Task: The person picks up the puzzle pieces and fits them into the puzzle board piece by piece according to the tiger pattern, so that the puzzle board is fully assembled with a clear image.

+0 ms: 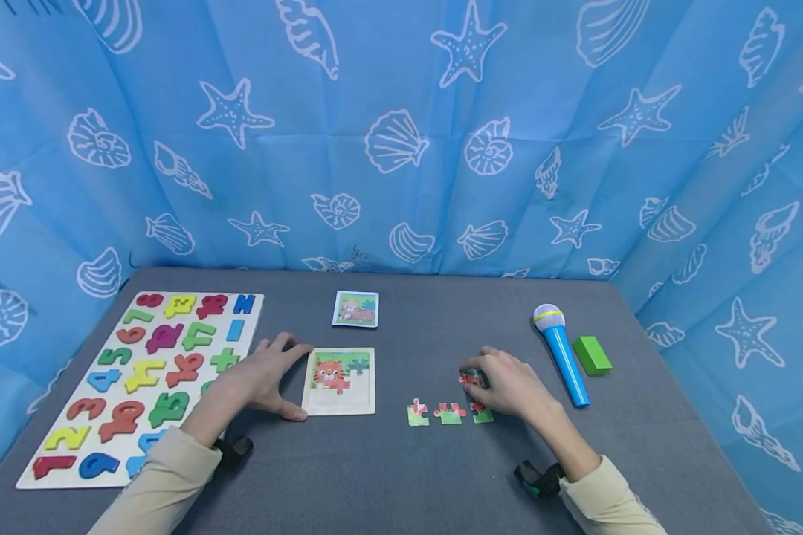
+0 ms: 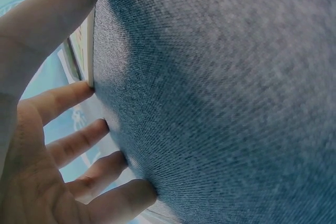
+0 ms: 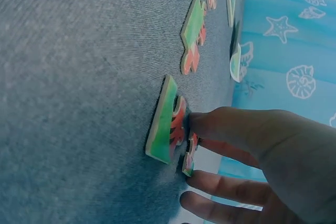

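A small square puzzle board (image 1: 355,403) lies in the middle of the table, its upper part filled with a tiger's face. My left hand (image 1: 264,377) rests at its left side with fingers spread, the index finger and thumb touching the edge. To the right, my right hand (image 1: 508,384) pinches a red jigsaw piece (image 3: 190,157) between thumb and fingers, close to the tabletop. Just in front of that hand is a green-and-red corner piece (image 3: 162,121). Two more pieces lie leftward in a row: a middle piece (image 1: 450,416) and a left piece (image 1: 418,416).
Behind the board lies a picture card (image 1: 356,309) showing the tiger. A large number board (image 1: 143,316) fills the left side, partly under my left forearm. At the right are a blue toy microphone (image 1: 565,360) and a green block (image 1: 592,356). A blue curtain (image 1: 388,193) hangs behind.
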Demonstrator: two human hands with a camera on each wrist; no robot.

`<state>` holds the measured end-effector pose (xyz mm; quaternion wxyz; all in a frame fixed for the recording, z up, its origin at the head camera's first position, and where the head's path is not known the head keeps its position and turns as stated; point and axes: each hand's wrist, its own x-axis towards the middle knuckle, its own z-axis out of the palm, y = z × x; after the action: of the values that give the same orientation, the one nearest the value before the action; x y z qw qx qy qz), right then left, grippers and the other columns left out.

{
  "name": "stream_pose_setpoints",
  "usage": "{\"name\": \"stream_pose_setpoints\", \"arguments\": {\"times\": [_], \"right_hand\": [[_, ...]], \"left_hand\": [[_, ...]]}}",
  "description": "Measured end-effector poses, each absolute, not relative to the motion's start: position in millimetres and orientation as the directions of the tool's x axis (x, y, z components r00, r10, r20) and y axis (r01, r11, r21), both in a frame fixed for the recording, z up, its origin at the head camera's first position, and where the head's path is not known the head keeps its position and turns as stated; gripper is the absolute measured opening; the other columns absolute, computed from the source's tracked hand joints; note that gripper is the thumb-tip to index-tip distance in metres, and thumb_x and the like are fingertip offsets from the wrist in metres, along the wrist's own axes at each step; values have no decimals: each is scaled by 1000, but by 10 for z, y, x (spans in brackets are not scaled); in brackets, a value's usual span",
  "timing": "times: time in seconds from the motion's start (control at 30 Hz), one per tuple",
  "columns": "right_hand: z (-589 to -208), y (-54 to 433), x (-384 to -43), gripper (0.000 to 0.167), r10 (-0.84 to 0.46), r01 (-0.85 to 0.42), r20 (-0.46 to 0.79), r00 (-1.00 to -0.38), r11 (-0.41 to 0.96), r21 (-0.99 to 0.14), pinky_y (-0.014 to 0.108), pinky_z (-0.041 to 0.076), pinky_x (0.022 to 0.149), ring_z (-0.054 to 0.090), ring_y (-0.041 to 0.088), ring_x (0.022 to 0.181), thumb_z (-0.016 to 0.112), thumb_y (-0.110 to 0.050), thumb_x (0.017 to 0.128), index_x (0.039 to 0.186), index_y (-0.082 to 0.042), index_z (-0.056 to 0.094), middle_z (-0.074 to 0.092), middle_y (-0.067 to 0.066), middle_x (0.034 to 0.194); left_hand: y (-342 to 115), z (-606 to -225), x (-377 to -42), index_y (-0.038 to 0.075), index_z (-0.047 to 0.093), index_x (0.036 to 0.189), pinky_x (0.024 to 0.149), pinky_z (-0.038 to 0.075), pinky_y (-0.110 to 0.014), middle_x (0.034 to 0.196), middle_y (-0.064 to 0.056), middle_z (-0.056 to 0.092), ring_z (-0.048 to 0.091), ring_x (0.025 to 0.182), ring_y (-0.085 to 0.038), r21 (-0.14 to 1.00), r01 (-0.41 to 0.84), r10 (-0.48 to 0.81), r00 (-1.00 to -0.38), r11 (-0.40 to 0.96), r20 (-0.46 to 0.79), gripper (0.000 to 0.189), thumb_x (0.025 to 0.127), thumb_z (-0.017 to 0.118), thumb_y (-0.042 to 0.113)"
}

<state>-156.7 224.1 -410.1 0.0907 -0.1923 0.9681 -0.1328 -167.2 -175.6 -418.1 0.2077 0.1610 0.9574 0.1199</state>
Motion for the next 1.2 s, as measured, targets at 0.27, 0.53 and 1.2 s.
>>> {"name": "stream_pose_setpoints", "arguments": {"times": [0.27,0.53,1.2], "right_hand": [[-4112,2198,-1564,34,-406,-368,-63,-912,876,-311,45,56,78,65,24,98,73,-22,92,123,-10,72,70,12,115],[-4066,2040,-1570,27,-432,-396,-50,-901,862,-317,29,44,62,53,15,82,74,-23,92,117,-13,75,66,6,102],[-3943,1261,-1603,28,-549,-526,-5,-836,804,-279,27,37,56,48,13,73,75,-30,93,116,-14,77,65,5,95]], "left_hand": [[-1747,-4182,-1678,19,40,156,99,48,-67,156,-20,36,44,132,-43,285,256,352,-859,924,-372,110,67,89,61],[-1748,-4175,-1681,19,40,156,99,47,-67,156,-20,36,43,133,-44,284,257,352,-859,924,-371,111,67,89,62],[-1754,-4182,-1678,20,39,156,100,47,-67,156,-19,36,44,132,-43,287,244,344,-858,926,-381,111,66,89,62]]}}
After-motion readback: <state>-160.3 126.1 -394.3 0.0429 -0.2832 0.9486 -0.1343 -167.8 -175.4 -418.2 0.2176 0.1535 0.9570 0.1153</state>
